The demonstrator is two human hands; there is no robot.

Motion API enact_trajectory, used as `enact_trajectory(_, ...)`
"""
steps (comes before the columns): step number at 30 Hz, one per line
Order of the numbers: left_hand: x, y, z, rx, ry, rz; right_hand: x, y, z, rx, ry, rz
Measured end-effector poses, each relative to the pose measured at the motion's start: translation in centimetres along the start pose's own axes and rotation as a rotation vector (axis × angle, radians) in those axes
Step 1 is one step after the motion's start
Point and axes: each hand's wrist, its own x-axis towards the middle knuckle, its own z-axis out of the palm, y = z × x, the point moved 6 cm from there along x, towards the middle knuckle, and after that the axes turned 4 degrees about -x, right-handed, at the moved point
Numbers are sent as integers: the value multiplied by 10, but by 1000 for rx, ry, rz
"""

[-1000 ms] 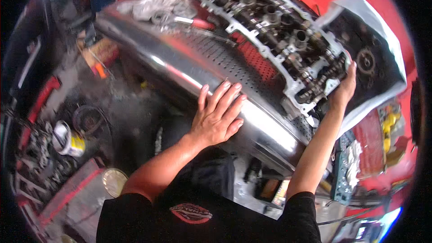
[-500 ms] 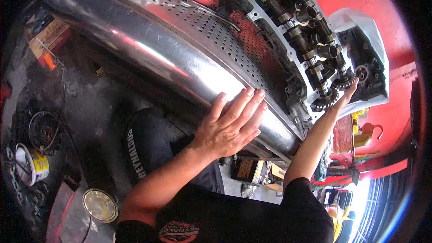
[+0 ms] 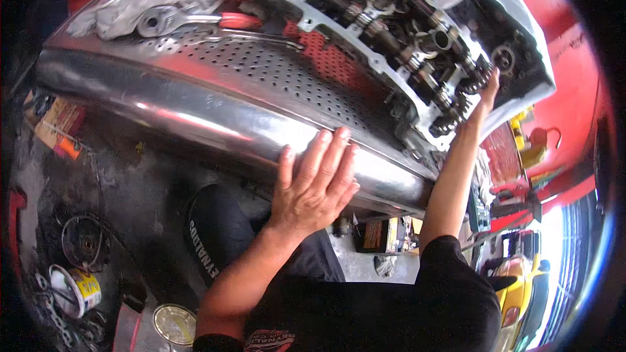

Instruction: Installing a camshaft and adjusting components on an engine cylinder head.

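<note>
My left hand (image 3: pixel 312 186) lies on the rounded metal front edge (image 3: pixel 189 120) of a workbench, fingers stretched out and slightly apart, holding nothing. On the bench's perforated top rests a cylinder head (image 3: pixel 375 58) with its camshafts exposed. My right arm reaches to its near right end, where two dark toothed camshaft sprockets (image 3: pixel 450 122) sit. There my right hand (image 3: pixel 488 94) is against the farther sprocket; most of its fingers are hidden, so its grip does not show. Just beyond is a dark casting (image 3: pixel 521 68) on white plastic sheeting.
A ratchet wrench with a red handle (image 3: pixel 240 21), a slim metal wrench (image 3: pixel 261 38) and a crumpled grey rag (image 3: pixel 140 0) lie on the bench's left. On the floor are a small bucket (image 3: pixel 88 290), a chain (image 3: pixel 62 319) and a box (image 3: pixel 59 120). A red wall stands behind.
The view has shifted and turned, bringing more of the bench's left end and the rag into sight. My left hand stays on the bench edge, my right at the sprockets.
</note>
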Motion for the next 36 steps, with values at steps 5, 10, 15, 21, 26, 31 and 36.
enact_trajectory(5,0,2,-1,43,23,13,-15,-13,27,148,-95,167)
enact_trajectory(10,0,3,0,78,11,11,-33,-33,37,172,-95,186)
enact_trajectory(15,2,5,-4,112,18,12,-43,-39,53,388,-295,254)
enact_trajectory(21,6,14,-4,160,-35,49,-33,-25,59,414,-380,200)
enact_trajectory(26,10,18,-7,233,-6,63,-36,-28,59,426,-431,28)
enact_trajectory(31,8,19,-9,313,-26,96,-38,-36,58,384,-452,-35)
enact_trajectory(36,8,20,-7,309,-13,105,-39,-37,54,472,-518,-5)
